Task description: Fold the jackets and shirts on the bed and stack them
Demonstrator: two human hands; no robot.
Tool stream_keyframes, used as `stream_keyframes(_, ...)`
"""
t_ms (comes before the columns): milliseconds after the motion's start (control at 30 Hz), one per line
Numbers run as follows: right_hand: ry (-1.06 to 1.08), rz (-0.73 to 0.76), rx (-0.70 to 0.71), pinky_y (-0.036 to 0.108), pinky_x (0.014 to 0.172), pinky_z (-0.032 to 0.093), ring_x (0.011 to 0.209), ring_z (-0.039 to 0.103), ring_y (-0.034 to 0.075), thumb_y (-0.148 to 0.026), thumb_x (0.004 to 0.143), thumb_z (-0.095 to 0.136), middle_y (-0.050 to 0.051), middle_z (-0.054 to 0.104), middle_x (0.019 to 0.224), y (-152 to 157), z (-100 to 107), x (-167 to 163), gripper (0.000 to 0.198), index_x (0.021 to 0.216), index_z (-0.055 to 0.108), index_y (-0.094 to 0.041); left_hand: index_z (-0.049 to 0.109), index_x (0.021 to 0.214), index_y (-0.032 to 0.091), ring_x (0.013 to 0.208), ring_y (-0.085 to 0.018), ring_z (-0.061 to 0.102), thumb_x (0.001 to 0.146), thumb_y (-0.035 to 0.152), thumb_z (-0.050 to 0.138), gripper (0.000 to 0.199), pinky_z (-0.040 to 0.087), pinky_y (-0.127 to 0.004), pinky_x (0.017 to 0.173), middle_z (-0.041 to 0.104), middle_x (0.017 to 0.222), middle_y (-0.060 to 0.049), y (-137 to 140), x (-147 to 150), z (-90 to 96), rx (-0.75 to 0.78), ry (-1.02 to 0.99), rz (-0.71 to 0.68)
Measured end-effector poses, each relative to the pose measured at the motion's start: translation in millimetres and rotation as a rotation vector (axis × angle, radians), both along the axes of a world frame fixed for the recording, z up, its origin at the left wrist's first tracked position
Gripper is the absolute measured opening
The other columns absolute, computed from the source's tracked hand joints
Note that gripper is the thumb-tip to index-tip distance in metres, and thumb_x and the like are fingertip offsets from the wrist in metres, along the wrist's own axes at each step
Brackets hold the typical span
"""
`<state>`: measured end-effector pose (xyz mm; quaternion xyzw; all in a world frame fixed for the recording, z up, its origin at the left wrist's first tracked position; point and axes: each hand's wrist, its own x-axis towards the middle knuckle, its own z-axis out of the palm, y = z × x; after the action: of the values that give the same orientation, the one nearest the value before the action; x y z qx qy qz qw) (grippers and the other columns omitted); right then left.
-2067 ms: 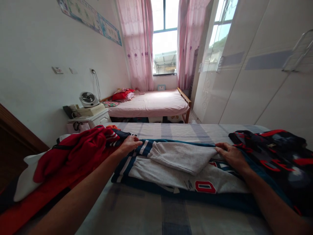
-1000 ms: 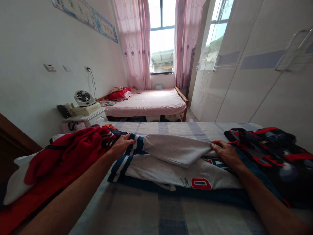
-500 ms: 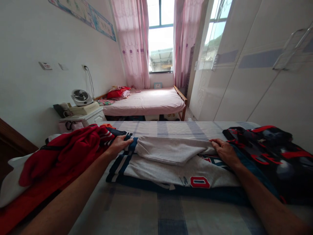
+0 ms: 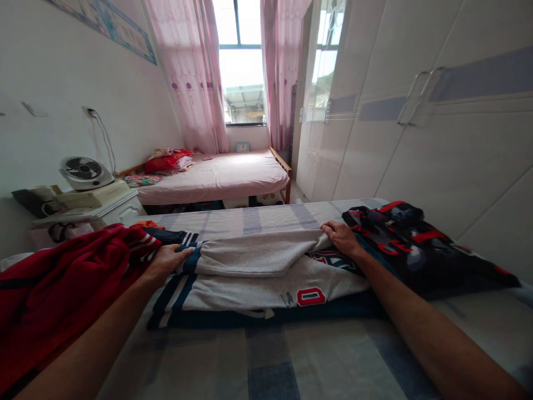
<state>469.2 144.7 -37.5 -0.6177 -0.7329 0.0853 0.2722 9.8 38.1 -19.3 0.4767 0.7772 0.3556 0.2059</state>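
Observation:
A grey sweatshirt (image 4: 245, 291) with navy striped bands and a red-edged number patch lies on the checked bedsheet (image 4: 266, 361) in front of me. One sleeve is laid across its body. My left hand (image 4: 169, 260) pinches the navy cuff end of that sleeve, thumb on top. At the sleeve's shoulder end, my right hand (image 4: 340, 238) grips the grey fabric with fingers curled over it. Dark teal cloth shows under the sweatshirt's lower edge and by my right wrist.
A red garment heap (image 4: 83, 261) lies to the left, and a folded black-and-red garment (image 4: 391, 244) to the right. Beyond stand a pink-covered bed (image 4: 225, 180), a bedside cabinet (image 4: 120, 208) with a fan (image 4: 85, 171), and a white wardrobe (image 4: 383, 150) along the right.
The view has turned to the right, so everything sits further left in the picture. Both hands keep their hold on the sleeve, which lies much as before.

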Motion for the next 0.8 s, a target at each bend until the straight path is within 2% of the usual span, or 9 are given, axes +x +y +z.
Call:
stream_keyframes(200,-0.059,0.047,0.061,0.023,0.073,0.042,0.081,0.062,0.015,-0.035,0.094,0.027,0.003,0.070,0.088,8.7,32.7,1.3,0.042,0.094,0.067,-0.019,0.056,0.059,0.019,0.074,-0.032,0.063,0.065,0.045,0.060,0.027,0.047,-0.037,0.062,0.063,0.064,-0.009,3.3,-4.5,0.8,-0.079,0.200,0.030)
stream_keyframes(267,-0.090,0.034,0.081,0.024,0.074,0.041,0.083,0.062,0.017,-0.037,0.092,0.033,0.004,0.070,0.089,5.3,37.0,1.1,0.038,0.092,0.066,-0.019,0.060,0.073,0.016,0.086,-0.039,0.062,0.065,0.045,0.060,0.029,0.047,-0.043,0.070,0.066,0.080,-0.015,2.8,-0.8,1.5,-0.065,0.318,0.037)
stream_keyframes(333,-0.117,0.007,0.097,0.024,0.077,0.040,0.089,0.062,0.018,-0.035,0.089,0.043,0.005,0.069,0.096,-3.3,35.7,1.3,0.028,0.091,0.066,-0.019,0.060,0.094,0.013,0.103,-0.040,0.057,0.072,0.040,0.053,0.035,0.046,-0.047,0.081,0.062,0.104,-0.020,1.4,8.7,4.1,0.045,0.533,-0.012)
stream_keyframes(400,-0.123,-0.073,0.135,0.026,0.078,0.040,0.094,0.061,0.019,-0.032,0.089,0.042,0.009,0.068,0.104,-15.7,31.2,2.5,0.028,0.095,0.065,-0.018,0.057,0.108,0.014,0.115,-0.034,0.053,0.080,0.032,0.043,0.037,0.043,-0.044,0.092,0.055,0.123,-0.018,-1.1,25.9,8.6,0.213,0.737,-0.155)
stream_keyframes(467,-0.140,-0.210,0.119,0.028,0.077,0.042,0.093,0.062,0.022,-0.035,0.091,0.034,0.013,0.068,0.100,-28.8,26.5,4.7,0.037,0.093,0.065,-0.016,0.059,0.108,0.017,0.113,-0.027,0.055,0.085,0.028,0.036,0.034,0.044,-0.039,0.094,0.055,0.126,-0.013,-5.4,52.1,14.2,0.298,0.788,-0.364)
stream_keyframes(567,-0.190,-0.342,-0.117,0.032,0.071,0.044,0.085,0.065,0.027,-0.054,0.089,0.032,0.017,0.070,0.082,-41.2,21.7,9.0,0.054,0.076,0.067,-0.015,0.063,0.101,0.020,0.098,-0.021,0.063,0.090,0.036,0.035,0.034,0.049,-0.033,0.086,0.060,0.119,-0.008,-14.6,104.5,19.6,0.233,0.706,-0.670)
stream_keyframes(633,-0.171,-0.349,-0.251,0.034,0.069,0.045,0.080,0.066,0.029,-0.062,0.084,0.035,0.018,0.069,0.075,-41.7,19.2,11.5,0.060,0.069,0.067,-0.014,0.062,0.109,0.022,0.107,-0.023,0.060,0.087,0.046,0.043,0.038,0.047,-0.036,0.090,0.058,0.125,-0.009,-19.6,140.5,17.4,0.200,0.694,-0.797)
stream_keyframes(733,-0.089,-0.304,-0.257,0.029,0.065,0.046,0.071,0.067,0.023,-0.056,0.084,0.041,0.011,0.070,0.070,-33.4,14.9,14.1,0.051,0.071,0.068,-0.015,0.046,0.135,0.026,0.132,-0.031,0.037,0.078,0.057,0.054,0.064,0.030,-0.050,0.107,0.037,0.147,-0.010,-21.3,179.9,3.2,0.160,0.698,-0.900)
stream_keyframes(800,-0.060,-0.265,-0.221,0.023,0.064,0.046,0.069,0.066,0.016,-0.045,0.088,0.039,0.005,0.071,0.074,-26.3,12.2,15.4,0.040,0.081,0.068,-0.018,0.032,0.143,0.031,0.139,-0.033,0.023,0.079,0.062,0.049,0.073,0.020,-0.057,0.109,0.024,0.153,-0.009,-19.6,192.4,-8.9,0.087,0.667,-0.951)
